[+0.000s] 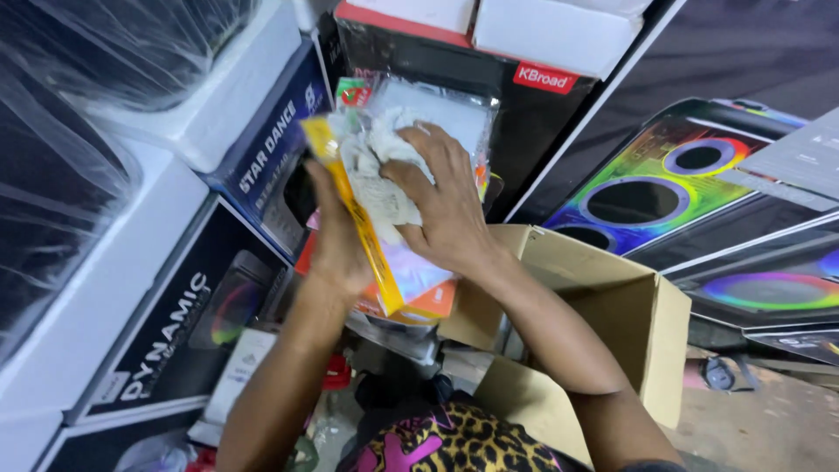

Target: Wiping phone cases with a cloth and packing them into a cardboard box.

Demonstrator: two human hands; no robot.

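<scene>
**Desk:** What do you have in the hands?

**Me:** From the head view I see my left hand point(336, 232) clenched around the lower edge of a flat yellow-and-orange packet point(384, 253), holding it upright near frame centre. My right hand point(446, 205) is closed on a crumpled white cloth point(371, 166) and presses it against the packet's face. A clear plastic sleeve point(437, 109) sticks up behind the cloth, toward twelve o'clock.

**Desk:** And around them?

**Me:** An open cardboard box point(612, 306) sits at about four o'clock from the hands, just beside my right forearm. At nine o'clock there is a stack of dark printed cartons point(188, 323), with white cartons point(105, 262) further left under clear film. At twelve o'clock a black carton with a red stripe point(524, 114) stands behind the packet. At two to three o'clock lie boxes with rainbow-coloured ring pictures point(664, 179). A leopard-print garment point(454, 441) shows at six o'clock.
</scene>
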